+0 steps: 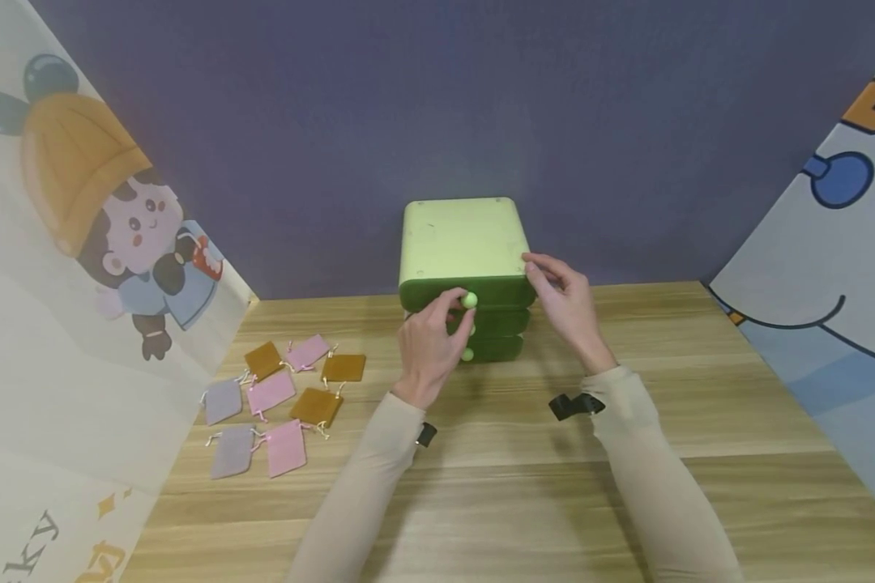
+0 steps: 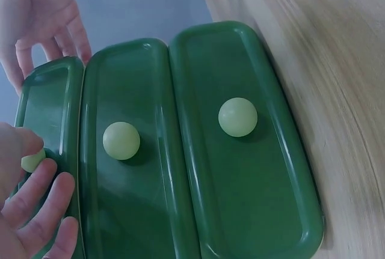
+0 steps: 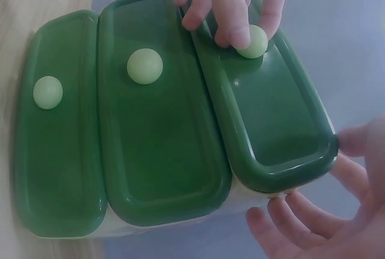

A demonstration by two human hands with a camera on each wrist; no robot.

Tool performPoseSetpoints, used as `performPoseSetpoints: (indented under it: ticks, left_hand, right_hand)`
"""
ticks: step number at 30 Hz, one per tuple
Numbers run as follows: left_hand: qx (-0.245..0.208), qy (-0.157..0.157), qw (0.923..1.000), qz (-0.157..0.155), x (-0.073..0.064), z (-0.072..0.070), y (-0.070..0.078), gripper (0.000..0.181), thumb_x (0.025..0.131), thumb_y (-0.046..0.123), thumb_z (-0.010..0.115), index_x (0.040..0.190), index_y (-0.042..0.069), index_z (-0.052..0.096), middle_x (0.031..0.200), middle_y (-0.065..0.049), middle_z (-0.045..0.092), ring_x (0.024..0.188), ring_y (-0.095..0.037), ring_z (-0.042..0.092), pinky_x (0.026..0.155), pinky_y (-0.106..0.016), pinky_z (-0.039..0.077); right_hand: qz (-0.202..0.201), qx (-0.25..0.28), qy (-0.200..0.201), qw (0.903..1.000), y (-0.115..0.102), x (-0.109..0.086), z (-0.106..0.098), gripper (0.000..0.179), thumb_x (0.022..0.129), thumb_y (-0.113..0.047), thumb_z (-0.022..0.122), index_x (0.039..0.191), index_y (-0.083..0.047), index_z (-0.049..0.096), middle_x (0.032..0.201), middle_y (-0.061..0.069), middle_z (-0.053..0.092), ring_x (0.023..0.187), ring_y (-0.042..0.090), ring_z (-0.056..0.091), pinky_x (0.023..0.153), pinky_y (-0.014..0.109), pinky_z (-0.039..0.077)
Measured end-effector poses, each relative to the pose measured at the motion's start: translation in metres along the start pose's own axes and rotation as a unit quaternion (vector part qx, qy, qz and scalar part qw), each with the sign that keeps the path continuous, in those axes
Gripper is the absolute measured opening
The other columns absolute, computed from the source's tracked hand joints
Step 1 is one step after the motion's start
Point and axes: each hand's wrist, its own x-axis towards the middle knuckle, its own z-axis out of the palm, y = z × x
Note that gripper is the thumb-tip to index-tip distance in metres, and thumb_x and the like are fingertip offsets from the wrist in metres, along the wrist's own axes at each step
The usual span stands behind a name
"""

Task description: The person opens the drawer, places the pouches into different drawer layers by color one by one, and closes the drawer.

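Observation:
A small drawer cabinet [image 1: 463, 235] has a pale green top and three stacked dark green drawer fronts, each with a round pale knob. My left hand [image 1: 432, 340] pinches the knob [image 3: 255, 42] of the top drawer [image 3: 283, 109] between thumb and fingertips. At the cabinet's front right corner, my right hand [image 1: 567, 304] touches the edge with extended fingers, its fingertips [image 3: 283, 211] along the side. Below, the middle knob [image 2: 121, 140] and the bottom knob [image 2: 237, 117] are untouched. Whether the top drawer stands slightly out, I cannot tell.
Several small drawstring pouches lie left of the cabinet on the wooden table [image 1: 510, 518]: brown [image 1: 317, 406], pink [image 1: 286, 448] and grey [image 1: 232, 452]. A dark blue panel [image 1: 335, 146] rises behind the cabinet, with printed white walls at both sides.

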Motion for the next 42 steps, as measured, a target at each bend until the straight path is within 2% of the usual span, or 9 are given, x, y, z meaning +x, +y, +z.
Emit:
performPoseSetpoints:
  ticks: [6, 11, 14, 20, 27, 35, 39, 42]
  left_hand:
    - [-0.002, 0.002, 1.0, 0.008, -0.001, -0.002, 0.002, 0.023, 0.097, 0.022, 0.079, 0.118, 0.011, 0.075, 0.093, -0.005, 0.083, 0.07, -0.015, 0.077, 0.053, -0.028, 0.051]
    - [-0.001, 0.003, 0.9999, 0.013, -0.003, -0.003, 0.003, 0.022, 0.098, 0.021, 0.078, 0.117, 0.011, 0.076, 0.095, -0.004, 0.083, 0.072, -0.015, 0.078, 0.054, -0.028, 0.053]
    - [-0.002, 0.006, 0.9999, 0.015, -0.004, -0.004, 0.003, 0.022, 0.097, 0.021, 0.079, 0.116, 0.01, 0.076, 0.095, -0.003, 0.083, 0.072, -0.014, 0.077, 0.052, -0.026, 0.052]
    - [-0.002, 0.005, 0.9998, 0.018, -0.006, -0.005, 0.004, 0.023, 0.097, 0.021, 0.078, 0.117, 0.009, 0.076, 0.09, -0.005, 0.082, 0.066, -0.017, 0.075, 0.049, -0.025, 0.045]
    - [-0.009, 0.006, 0.9997, 0.021, -0.01, -0.007, 0.004, 0.023, 0.097, 0.021, 0.079, 0.116, 0.009, 0.076, 0.089, -0.006, 0.082, 0.069, -0.019, 0.076, 0.05, -0.024, 0.047]
    - [-0.014, 0.008, 0.9994, 0.031, -0.013, -0.01, 0.006, 0.021, 0.096, 0.019, 0.079, 0.114, 0.009, 0.076, 0.087, -0.007, 0.082, 0.066, -0.019, 0.075, 0.049, -0.021, 0.042]
    - [-0.014, 0.007, 0.9992, 0.038, -0.015, -0.012, 0.007, 0.021, 0.096, 0.018, 0.079, 0.114, 0.009, 0.076, 0.086, -0.006, 0.082, 0.065, -0.018, 0.075, 0.048, -0.021, 0.043]
    - [-0.014, 0.006, 0.9991, 0.04, -0.017, -0.014, 0.009, 0.021, 0.095, 0.018, 0.08, 0.114, 0.009, 0.076, 0.085, -0.006, 0.081, 0.065, -0.018, 0.074, 0.049, -0.022, 0.044]
  right_hand:
    - [-0.001, -0.009, -0.017, 0.9998, -0.001, 0.0, -0.004, 0.045, 0.11, -0.042, 0.058, 0.147, -0.017, 0.066, 0.144, 0.012, 0.068, 0.126, 0.025, 0.065, 0.098, 0.027, 0.048]
    - [0.008, -0.014, -0.032, 0.9993, -0.002, 0.0, -0.009, 0.046, 0.111, -0.043, 0.057, 0.149, -0.018, 0.064, 0.146, 0.012, 0.068, 0.119, 0.009, 0.064, 0.093, 0.021, 0.051]
    - [0.014, -0.008, -0.04, 0.9991, -0.002, 0.0, -0.01, 0.046, 0.11, -0.043, 0.057, 0.149, -0.018, 0.064, 0.147, 0.012, 0.067, 0.117, 0.004, 0.062, 0.094, 0.021, 0.053]
    - [0.019, -0.006, -0.042, 0.9989, -0.001, 0.001, -0.012, 0.046, 0.11, -0.044, 0.058, 0.148, -0.019, 0.065, 0.147, 0.012, 0.067, 0.116, 0.003, 0.063, 0.098, 0.029, 0.055]
    - [0.019, -0.013, -0.039, 0.999, 0.001, 0.001, -0.014, 0.046, 0.109, -0.044, 0.059, 0.146, -0.018, 0.066, 0.146, 0.012, 0.067, 0.115, 0.004, 0.065, 0.092, 0.019, 0.055]
    - [0.014, -0.01, -0.045, 0.9988, 0.002, 0.002, -0.017, 0.046, 0.108, -0.043, 0.062, 0.145, -0.017, 0.067, 0.146, 0.012, 0.067, 0.11, 0.0, 0.065, 0.096, 0.03, 0.058]
    - [0.004, -0.011, -0.048, 0.9988, 0.003, 0.001, -0.019, 0.045, 0.108, -0.042, 0.063, 0.145, -0.016, 0.067, 0.149, 0.012, 0.065, 0.11, -0.003, 0.064, 0.093, 0.024, 0.055]
    - [0.001, -0.012, -0.051, 0.9986, 0.005, 0.001, -0.019, 0.045, 0.108, -0.041, 0.063, 0.146, -0.017, 0.067, 0.151, 0.011, 0.064, 0.114, 0.001, 0.065, 0.091, 0.018, 0.053]
